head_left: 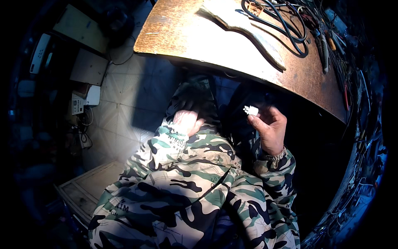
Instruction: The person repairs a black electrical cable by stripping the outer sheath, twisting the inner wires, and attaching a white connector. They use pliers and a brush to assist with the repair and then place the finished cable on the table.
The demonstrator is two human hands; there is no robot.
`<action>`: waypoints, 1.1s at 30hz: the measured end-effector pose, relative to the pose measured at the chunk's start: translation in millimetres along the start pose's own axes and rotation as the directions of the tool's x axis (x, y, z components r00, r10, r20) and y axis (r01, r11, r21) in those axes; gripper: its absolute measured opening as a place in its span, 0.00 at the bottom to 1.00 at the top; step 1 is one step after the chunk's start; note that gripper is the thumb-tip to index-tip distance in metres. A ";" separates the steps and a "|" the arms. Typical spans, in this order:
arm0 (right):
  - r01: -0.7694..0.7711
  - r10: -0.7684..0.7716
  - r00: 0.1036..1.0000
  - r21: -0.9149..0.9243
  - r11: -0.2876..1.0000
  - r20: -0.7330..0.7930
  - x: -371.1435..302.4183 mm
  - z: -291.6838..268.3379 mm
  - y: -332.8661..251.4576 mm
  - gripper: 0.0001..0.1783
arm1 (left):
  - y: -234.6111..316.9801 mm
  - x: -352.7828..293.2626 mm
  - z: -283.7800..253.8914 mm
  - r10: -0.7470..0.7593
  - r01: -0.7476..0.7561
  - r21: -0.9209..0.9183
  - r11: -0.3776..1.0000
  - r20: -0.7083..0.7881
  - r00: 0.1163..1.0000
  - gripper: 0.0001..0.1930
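My right hand is raised before the table's near edge, closed in a pinch between thumb and fingers. In it is a small white connector with short prongs pointing left. My left hand lies on my camouflage-clad left thigh, its back brightly lit. Its fingers reach forward into shadow, seem spread out, and no object shows in them.
Ahead stands a brown wooden table bearing a long worn piece of wood, a coiled black cable and a cluttered heap of tools and wires on the right. At left are boxes, cables and a wooden panel on the tiled floor.
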State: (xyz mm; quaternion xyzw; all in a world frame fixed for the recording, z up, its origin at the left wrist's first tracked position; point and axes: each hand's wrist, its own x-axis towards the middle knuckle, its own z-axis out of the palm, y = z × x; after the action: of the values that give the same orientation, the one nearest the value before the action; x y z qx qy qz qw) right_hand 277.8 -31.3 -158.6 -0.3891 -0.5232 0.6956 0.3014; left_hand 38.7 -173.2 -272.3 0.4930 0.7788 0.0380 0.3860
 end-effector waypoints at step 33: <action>0.246 -0.214 0.954 -0.139 0.959 0.212 -16.9 73.3 86.1 0.13 | 19.0 -53.6 4.0 0.211 -0.500 -0.697 0.514 -0.462 0.861 0.19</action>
State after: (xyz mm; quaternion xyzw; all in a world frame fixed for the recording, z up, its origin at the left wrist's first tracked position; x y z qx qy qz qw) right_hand 222.7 -104.7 -226.7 -0.2789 -0.6474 0.6451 0.2948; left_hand 66.9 -207.5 -236.6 0.4046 0.6087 0.5406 0.4166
